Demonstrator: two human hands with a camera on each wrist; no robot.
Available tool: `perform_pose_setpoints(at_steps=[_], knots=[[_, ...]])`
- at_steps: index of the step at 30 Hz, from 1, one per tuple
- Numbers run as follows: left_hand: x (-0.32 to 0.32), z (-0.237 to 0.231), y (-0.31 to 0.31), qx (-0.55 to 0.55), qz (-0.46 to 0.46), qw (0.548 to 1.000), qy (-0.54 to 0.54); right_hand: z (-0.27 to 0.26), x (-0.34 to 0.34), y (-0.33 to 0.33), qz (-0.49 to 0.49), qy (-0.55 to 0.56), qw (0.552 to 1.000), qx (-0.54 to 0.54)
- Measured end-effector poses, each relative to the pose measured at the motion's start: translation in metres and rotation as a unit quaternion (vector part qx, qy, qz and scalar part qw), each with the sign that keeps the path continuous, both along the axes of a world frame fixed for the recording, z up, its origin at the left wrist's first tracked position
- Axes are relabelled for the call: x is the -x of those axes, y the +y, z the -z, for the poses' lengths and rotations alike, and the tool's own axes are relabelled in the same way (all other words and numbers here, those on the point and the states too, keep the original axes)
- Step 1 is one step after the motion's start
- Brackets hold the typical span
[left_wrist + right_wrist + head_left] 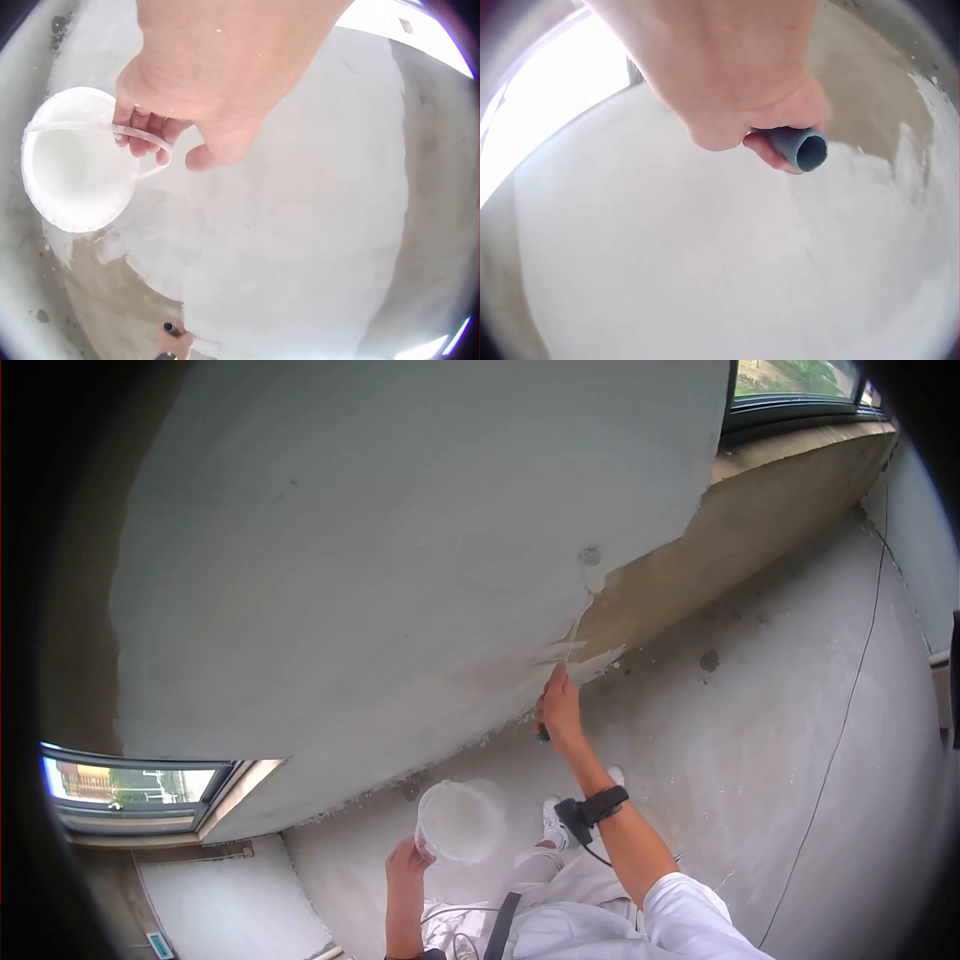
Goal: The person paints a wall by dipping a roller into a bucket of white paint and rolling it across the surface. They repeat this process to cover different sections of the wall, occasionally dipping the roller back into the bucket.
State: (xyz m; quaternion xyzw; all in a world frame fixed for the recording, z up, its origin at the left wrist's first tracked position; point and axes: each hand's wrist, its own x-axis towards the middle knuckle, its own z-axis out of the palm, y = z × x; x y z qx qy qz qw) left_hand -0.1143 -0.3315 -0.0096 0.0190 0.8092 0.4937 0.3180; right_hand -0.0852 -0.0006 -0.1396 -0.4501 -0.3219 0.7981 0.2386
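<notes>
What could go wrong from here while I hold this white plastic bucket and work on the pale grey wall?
The white plastic bucket is held by its thin curved white handle in your left hand, so it might swing or tip.
Your right hand, gripping a hollow blue-grey tube, is close to the pale grey wall, so it might smear the surface if that is wet.
The thin black cable beside the black right-wrist strap might snag.

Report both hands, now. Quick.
Left hand: closed, holding the white bucket at its handle.
Right hand: closed around a blue-grey tubular grip.
</notes>
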Motion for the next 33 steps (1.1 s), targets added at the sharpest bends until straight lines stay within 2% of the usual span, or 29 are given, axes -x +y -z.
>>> perform_pose_setpoints(at_steps=[1,2,6,10,13,15,19,22,26,30,33], knots=[[-0.002,0.000,-0.006,-0.007,-0.018,1.000,-0.011,0.014,0.005,-0.035,-0.040,0.037,0.998,-0.040],[-0.005,0.003,-0.018,-0.012,-0.029,0.999,-0.015,0.026,0.009,-0.072,-0.084,0.021,0.994,-0.064],[-0.002,0.013,-0.075,-0.010,-0.086,0.995,-0.044,0.021,0.020,-0.152,-0.258,-0.012,0.964,-0.058],[0.003,0.013,-0.133,0.006,-0.151,0.988,-0.046,0.018,0.042,-0.198,-0.337,-0.025,0.938,-0.079],[0.015,0.025,-0.181,-0.022,-0.242,0.965,-0.100,0.015,0.066,-0.225,-0.382,-0.033,0.920,-0.085],[0.021,0.036,-0.213,-0.007,-0.242,0.968,-0.070,0.014,0.084,-0.251,-0.410,-0.047,0.906,-0.093],[0.036,0.035,-0.284,-0.028,-0.302,0.949,-0.081,0.018,0.128,-0.320,-0.442,-0.052,0.891,-0.093],[0.059,0.039,-0.342,-0.028,-0.315,0.946,-0.073,0.028,0.169,-0.372,-0.452,-0.060,0.884,-0.104],[0.088,0.035,-0.388,-0.050,-0.300,0.951,-0.050,0.036,0.202,-0.426,-0.446,-0.049,0.888,-0.100],[0.121,0.037,-0.408,-0.016,-0.269,0.961,-0.063,0.049,0.207,-0.444,-0.412,-0.102,0.897,-0.126],[0.140,0.040,-0.407,-0.011,-0.244,0.968,-0.055,0.083,0.192,-0.434,-0.371,-0.122,0.893,-0.224]])
